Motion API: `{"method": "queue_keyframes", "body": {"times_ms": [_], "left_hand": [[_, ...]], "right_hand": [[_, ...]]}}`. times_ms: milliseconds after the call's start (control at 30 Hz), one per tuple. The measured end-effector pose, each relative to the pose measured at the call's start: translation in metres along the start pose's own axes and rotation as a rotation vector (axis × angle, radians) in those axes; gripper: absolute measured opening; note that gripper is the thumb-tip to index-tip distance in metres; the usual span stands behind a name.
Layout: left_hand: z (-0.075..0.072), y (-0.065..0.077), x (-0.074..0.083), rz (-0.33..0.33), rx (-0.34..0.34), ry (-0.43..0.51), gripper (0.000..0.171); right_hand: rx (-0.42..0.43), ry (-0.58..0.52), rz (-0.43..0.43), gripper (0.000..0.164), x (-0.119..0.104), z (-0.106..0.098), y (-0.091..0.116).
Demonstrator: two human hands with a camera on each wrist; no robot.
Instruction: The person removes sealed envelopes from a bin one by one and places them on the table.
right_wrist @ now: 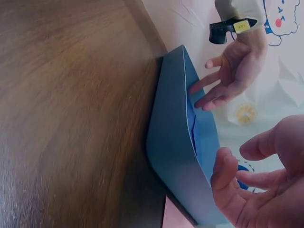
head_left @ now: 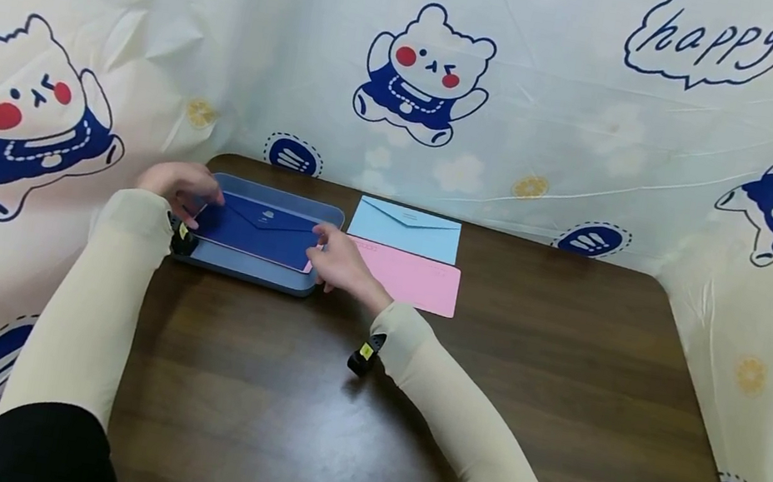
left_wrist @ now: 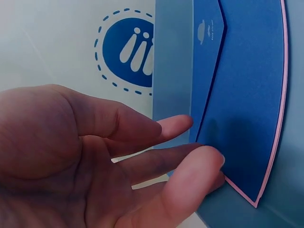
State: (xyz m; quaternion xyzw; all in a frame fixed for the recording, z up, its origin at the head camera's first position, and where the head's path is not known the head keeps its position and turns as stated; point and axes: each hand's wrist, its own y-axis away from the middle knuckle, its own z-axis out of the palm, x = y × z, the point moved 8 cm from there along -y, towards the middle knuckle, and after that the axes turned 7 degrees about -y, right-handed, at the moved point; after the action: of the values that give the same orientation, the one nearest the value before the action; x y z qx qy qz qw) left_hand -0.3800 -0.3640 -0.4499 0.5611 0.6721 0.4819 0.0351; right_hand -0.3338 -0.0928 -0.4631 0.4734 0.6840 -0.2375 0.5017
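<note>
A navy blue envelope with a pointed flap and a small pale print lies in a grey-blue tray. A thin pink edge shows under it. My left hand is at the envelope's left end, its fingertips at the short edge. In the left wrist view the left hand's fingers are loosely bent, with no grip visible. Over the envelope's right end is my right hand. The right wrist view shows the right hand with thumb and fingers apart and nothing seen between them.
Right of the tray, a light blue envelope and a pink envelope-like piece lie on the brown wooden table. A printed curtain hangs behind the table and along its sides.
</note>
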Motion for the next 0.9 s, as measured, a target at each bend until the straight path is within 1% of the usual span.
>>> {"method": "queue_keyframes", "body": {"times_ms": [167,433,533,733,800,900], "left_hand": [[0.0,-0.003,-0.003,-0.035,-0.021,-0.011,0.053],[0.001,-0.007,-0.001,-0.048,-0.059,-0.035,0.057],[0.002,-0.008,-0.001,-0.039,-0.074,-0.039,0.058],[0.002,-0.008,-0.002,-0.026,-0.087,-0.092,0.057],[0.003,-0.008,-0.002,-0.029,-0.091,-0.085,0.06],[0.004,-0.008,-0.002,-0.033,-0.092,-0.05,0.061]], "right_hand": [[-0.009,-0.026,0.047,0.052,-0.001,0.008,-0.003],[0.007,-0.07,0.169,0.058,0.003,0.016,-0.001],[0.014,-0.075,0.187,0.059,0.003,0.019,0.0],[-0.003,-0.052,0.199,0.061,0.005,0.024,0.001],[-0.008,-0.041,0.202,0.062,0.005,0.025,0.0],[-0.013,-0.014,0.2,0.062,0.005,0.026,0.0]]}}
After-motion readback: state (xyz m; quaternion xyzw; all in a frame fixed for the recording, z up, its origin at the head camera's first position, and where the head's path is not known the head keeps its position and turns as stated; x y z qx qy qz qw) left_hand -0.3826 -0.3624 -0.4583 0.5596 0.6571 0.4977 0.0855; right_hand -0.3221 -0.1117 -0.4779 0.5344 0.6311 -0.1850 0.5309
